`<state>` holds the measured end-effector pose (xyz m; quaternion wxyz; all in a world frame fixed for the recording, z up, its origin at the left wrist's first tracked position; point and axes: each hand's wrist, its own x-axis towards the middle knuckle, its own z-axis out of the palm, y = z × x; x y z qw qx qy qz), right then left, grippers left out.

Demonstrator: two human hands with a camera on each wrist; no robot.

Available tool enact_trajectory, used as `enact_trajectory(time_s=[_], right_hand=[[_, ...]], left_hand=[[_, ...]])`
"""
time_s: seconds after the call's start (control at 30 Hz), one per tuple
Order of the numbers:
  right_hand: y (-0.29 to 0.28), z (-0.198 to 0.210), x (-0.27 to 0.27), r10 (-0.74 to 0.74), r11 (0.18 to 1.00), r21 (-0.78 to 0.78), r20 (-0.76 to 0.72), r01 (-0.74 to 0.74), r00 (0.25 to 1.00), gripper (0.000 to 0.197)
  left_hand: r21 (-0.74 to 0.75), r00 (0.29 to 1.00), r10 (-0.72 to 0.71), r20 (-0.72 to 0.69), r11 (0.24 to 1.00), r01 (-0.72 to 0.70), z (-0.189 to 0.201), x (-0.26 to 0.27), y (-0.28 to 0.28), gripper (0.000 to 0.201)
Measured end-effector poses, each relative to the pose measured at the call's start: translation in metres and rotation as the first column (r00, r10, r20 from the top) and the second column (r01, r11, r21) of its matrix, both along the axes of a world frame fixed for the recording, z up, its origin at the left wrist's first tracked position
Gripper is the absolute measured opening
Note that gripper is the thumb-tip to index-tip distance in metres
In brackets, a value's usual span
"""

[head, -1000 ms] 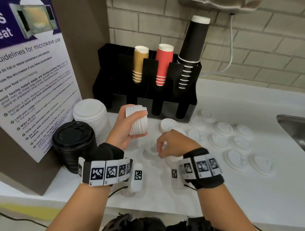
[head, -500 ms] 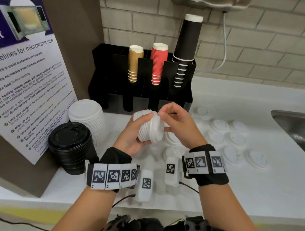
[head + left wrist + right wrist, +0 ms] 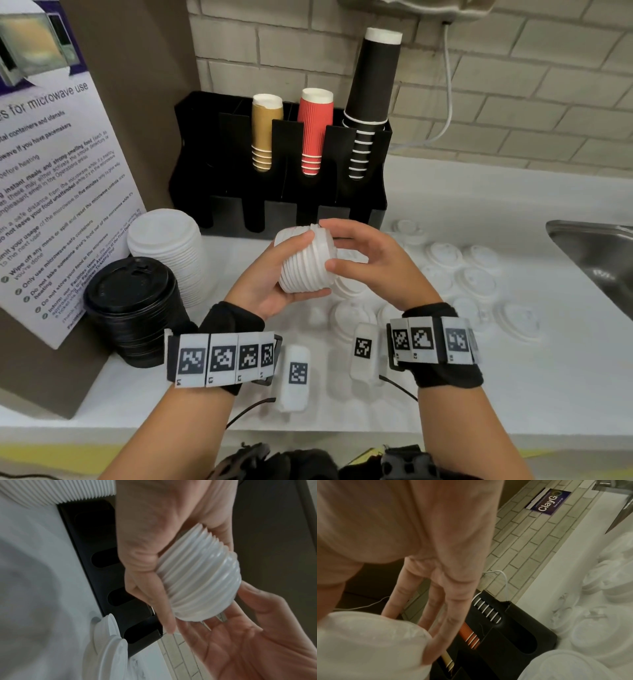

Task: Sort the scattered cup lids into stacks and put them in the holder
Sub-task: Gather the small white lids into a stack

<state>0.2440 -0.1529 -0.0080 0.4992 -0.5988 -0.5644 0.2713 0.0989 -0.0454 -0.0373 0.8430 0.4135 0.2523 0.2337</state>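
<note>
My left hand (image 3: 317, 264) grips a sideways stack of small white lids (image 3: 301, 253) just in front of the black holder (image 3: 363, 178). My right hand (image 3: 327, 245) rests against the stack's right end with straight fingers, index over the top and thumb below. In the left wrist view the ribbed lid stack (image 3: 200, 581) sits in my curled left fingers (image 3: 147, 566), and the right palm is open beneath. The right wrist view shows straight fingers (image 3: 440, 609) touching the lid stack (image 3: 368, 642). Several loose white lids (image 3: 476, 281) lie scattered on the counter to the right.
The holder carries gold cups (image 3: 265, 130), red cups (image 3: 313, 126) and tall black cups (image 3: 371, 96). A large white lid stack (image 3: 168, 246) and a black lid stack (image 3: 133, 308) stand at left by a poster (image 3: 51, 171). A steel sink (image 3: 599, 246) lies at right.
My right hand rose from the counter with a lid, set it on the end of the stack, and now lies straightened against it. My left hand lifted the stack slightly toward the holder.
</note>
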Motion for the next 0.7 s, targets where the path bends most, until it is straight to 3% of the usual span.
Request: enact_trajectory(time_s=[0.2, 0.43, 0.6, 0.63, 0.7], right_hand=[[0.002, 0.001, -0.003, -0.031, 0.999, 0.024, 0.019, 0.031, 0.999, 0.048], [0.003, 0.003, -0.002, -0.011, 1.0, 0.03, 0.032, 0.01, 0.999, 0.049], [0.013, 0.007, 0.013, 0.047, 0.994, -0.094, -0.027, -0.049, 0.999, 0.048], [0.014, 0.006, 0.018, 0.01, 0.993, -0.12, 0.003, -0.01, 1.0, 0.041], [0.016, 0.003, 0.029, -0.041, 0.977, -0.195, 0.233, 0.088, 0.972, 0.029]], left_hand=[[-0.013, 0.997, 0.076, 0.0, 0.997, -0.076, 0.003, 0.005, -0.007, 0.069], [-0.022, 0.999, 0.043, 0.027, 0.999, -0.042, 0.004, 0.008, -0.007, 0.072], [-0.033, 0.993, 0.102, 0.052, 0.994, -0.101, 0.004, 0.01, -0.001, 0.074], [-0.048, 0.991, 0.124, 0.053, 0.991, -0.122, 0.003, 0.009, 0.001, 0.074], [-0.075, 0.983, 0.171, 0.061, 0.983, -0.166, 0.0, 0.008, 0.004, 0.068]])
